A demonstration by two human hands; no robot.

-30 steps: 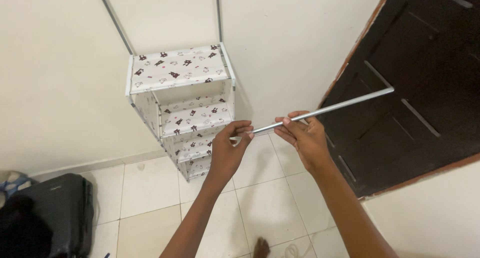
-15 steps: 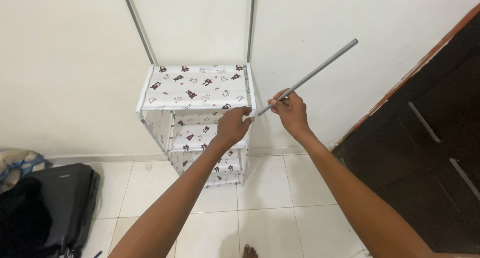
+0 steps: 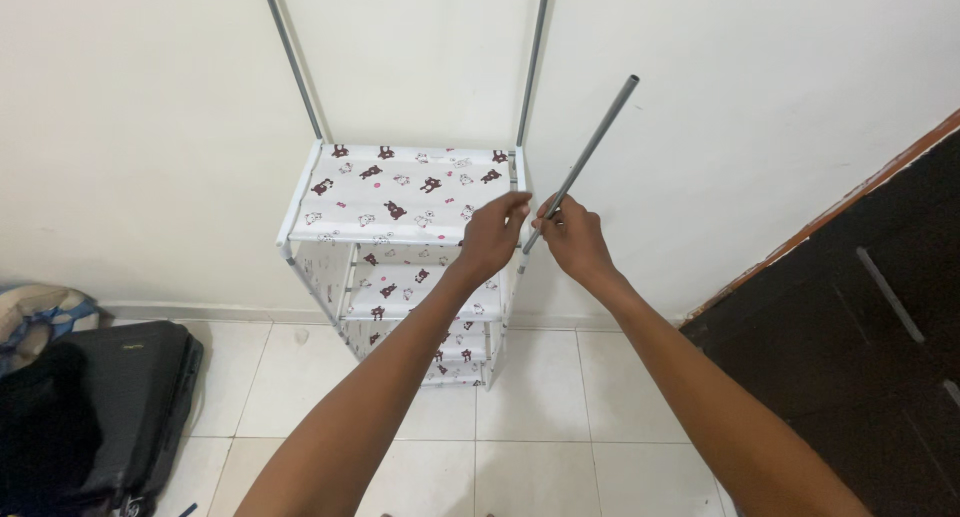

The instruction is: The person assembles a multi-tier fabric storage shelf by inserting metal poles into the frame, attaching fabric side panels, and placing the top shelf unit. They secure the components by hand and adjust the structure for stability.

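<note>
Swung steeper since half a second ago: grey metal rod (image 3: 585,155), lower end now at front right corner of fabric shelf rack (image 3: 400,192). Right hand (image 3: 572,239): fingers closed around rod's lower end. Left hand (image 3: 492,235): fingertips pinched at same corner, touching rack's top edge just beside rod tip. Two upright poles (image 3: 533,62) rising from rack's rear corners. Black suitcase (image 3: 110,402) on tiled floor, well apart. Dark door (image 3: 870,327) at right.
</note>
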